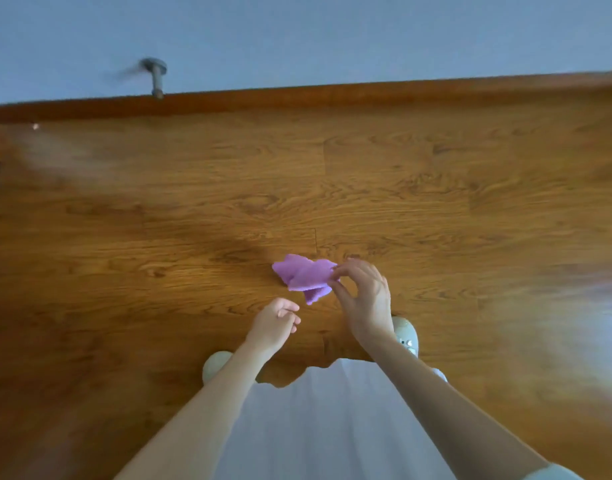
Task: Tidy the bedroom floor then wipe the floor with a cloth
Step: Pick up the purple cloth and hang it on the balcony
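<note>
Head view: crumpled purple terry cloth (304,277), pinched at its right edge by right hand (365,299), hanging above brown wood-grain plank floor (193,188). Left hand (275,323) just beside, loosely curled, holding nothing (not touching cloth). Metal doorstop (156,77) on blue wall (367,36).

The floor (228,188) is wood-grain laminate in a warm orange-brown, its planks running left to right with seams visible between them. At its far edge it meets a brown skirting board (367,95) along the foot of a pale blue wall (332,36), where a grey metal door stop (156,76) sticks out just above the skirting. Two pale shoes (409,336) stand on the boards near the bottom of the view, and a pale glare lies across the floor at the right and upper left.
</note>
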A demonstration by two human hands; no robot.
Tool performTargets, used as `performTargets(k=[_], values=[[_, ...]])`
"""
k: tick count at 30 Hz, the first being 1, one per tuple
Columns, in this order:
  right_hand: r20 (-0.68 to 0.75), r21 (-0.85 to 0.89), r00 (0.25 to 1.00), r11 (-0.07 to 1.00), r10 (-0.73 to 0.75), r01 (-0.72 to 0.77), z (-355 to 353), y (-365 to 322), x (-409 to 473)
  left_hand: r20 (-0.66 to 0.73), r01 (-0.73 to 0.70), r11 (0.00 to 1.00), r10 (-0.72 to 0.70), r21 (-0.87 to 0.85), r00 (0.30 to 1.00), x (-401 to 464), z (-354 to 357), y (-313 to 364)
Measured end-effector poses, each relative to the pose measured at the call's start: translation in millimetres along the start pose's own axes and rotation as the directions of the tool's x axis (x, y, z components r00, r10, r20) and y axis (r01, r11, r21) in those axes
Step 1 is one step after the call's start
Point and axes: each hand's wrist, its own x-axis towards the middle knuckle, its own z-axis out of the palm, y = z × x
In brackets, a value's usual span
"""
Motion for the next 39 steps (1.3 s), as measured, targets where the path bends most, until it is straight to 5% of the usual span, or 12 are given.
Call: performTargets(k=[9,13,18,27,39], values=[[-0.182,0.153,0.98,0.982,-0.087,0.115,-143.8,-186.6,-35.2,-0.083,-0.222,0.973,0.217,-0.058,0.973,-189.1,-67.5,93.8],[-0.15,0.199,0.982,0.97,-0.113,0.142,-226.2,-265.7,-56.4,-0.162,-0.405,0.909,0.386,-0.1,0.908,-286.8,-104.1,158.8],[-0.154,0.19,0.963,0.95,-0.221,0.249,-322.1,-340.0,-70.2,-0.23,-0.654,0.754,0.628,-0.056,0.744,-402.9,-141.5,246.3],[-0.232,0.054,0.809,0.824,-0.54,0.565,-474.6,-474.6,-105.3,-0.098,-0.895,0.418,0.908,0.157,0.407,-576.3,-170.7,379.5],[-0.429,-0.004,0.779,0.864,-0.457,0.504,-589.6,-534.0,-154.3,0.16,-0.979,0.073,0.982,0.19,0.104,-661.0,-174.5,463.8]])
